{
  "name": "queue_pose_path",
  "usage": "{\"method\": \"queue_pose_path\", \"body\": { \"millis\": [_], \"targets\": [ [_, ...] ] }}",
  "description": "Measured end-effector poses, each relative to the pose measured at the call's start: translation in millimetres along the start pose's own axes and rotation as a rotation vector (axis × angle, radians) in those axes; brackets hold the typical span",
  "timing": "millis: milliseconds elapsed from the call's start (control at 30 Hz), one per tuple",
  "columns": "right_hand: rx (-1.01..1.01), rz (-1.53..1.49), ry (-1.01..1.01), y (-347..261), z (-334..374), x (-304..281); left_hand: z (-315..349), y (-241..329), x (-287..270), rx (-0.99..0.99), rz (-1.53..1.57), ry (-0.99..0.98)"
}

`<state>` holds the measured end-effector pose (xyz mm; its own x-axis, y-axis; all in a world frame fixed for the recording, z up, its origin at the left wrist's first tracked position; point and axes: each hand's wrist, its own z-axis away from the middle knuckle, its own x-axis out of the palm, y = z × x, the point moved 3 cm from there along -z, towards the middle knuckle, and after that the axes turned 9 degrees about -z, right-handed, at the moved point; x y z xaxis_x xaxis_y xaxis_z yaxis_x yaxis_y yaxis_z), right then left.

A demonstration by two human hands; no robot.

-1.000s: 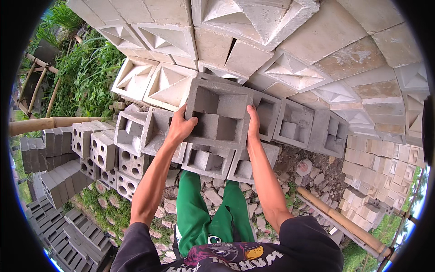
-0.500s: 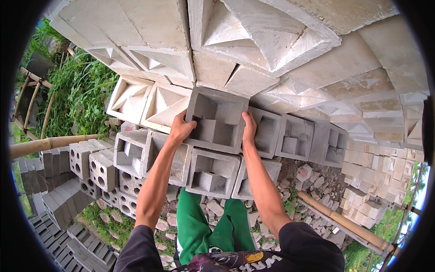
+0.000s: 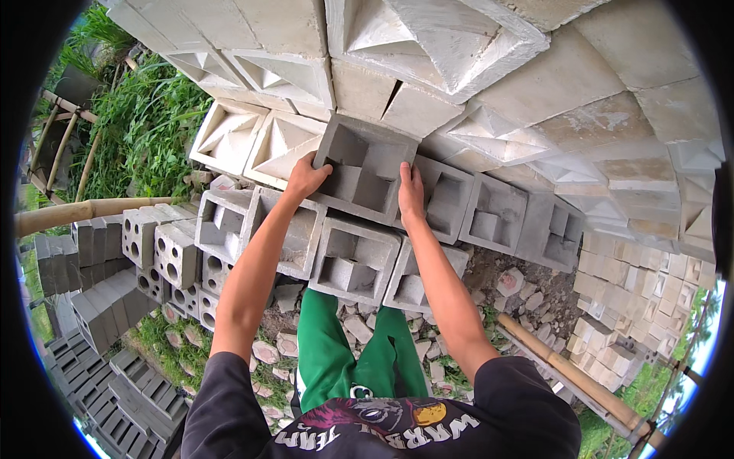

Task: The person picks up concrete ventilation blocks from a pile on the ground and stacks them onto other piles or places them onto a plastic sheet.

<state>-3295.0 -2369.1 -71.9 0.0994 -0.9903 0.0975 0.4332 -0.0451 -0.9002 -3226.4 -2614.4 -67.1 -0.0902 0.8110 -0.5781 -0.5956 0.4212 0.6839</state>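
A grey square concrete block (image 3: 353, 182) with a stepped, hollow face stands on the row against the pale wall, directly ahead of me. My left hand (image 3: 307, 177) grips its left side, with the thumb over the rim. On the opposite side, my right hand (image 3: 410, 195) presses along the right edge, fingers together. Just below, nearer my legs, sits a similar hollow block (image 3: 353, 264). Another grey block (image 3: 440, 200) adjoins on the right, and a pale block with a faceted face (image 3: 281, 149) is on the left.
Stacked pale blocks form a tall wall (image 3: 527, 84) ahead. Blocks with round holes (image 3: 177, 252) are piled at left, beside a bamboo pole (image 3: 84, 214). Another bamboo pole (image 3: 573, 375) slants at right. Broken stones (image 3: 355, 329) cover the ground around my legs.
The whole view has shifted, so the blocks appear higher in the picture. My right hand has moved slightly inward over the block's right edge. The left hand keeps its hold.
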Motion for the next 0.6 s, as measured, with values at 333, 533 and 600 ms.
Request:
{"method": "queue_pose_path", "body": {
  "millis": [333,533,600],
  "targets": [
    [-0.108,0.170,-0.061,15.6,21.7,7.9,26.5,-5.6,7.9,-0.040,-0.096,0.131],
    [-0.102,0.150,-0.173,6.7,22.5,12.2,27.6,-9.9,8.8,0.020,-0.063,0.172],
    [-0.097,0.117,-0.165,12.3,19.3,10.2,22.8,-10.8,9.4,-0.005,-0.062,0.166]
  ]
}}
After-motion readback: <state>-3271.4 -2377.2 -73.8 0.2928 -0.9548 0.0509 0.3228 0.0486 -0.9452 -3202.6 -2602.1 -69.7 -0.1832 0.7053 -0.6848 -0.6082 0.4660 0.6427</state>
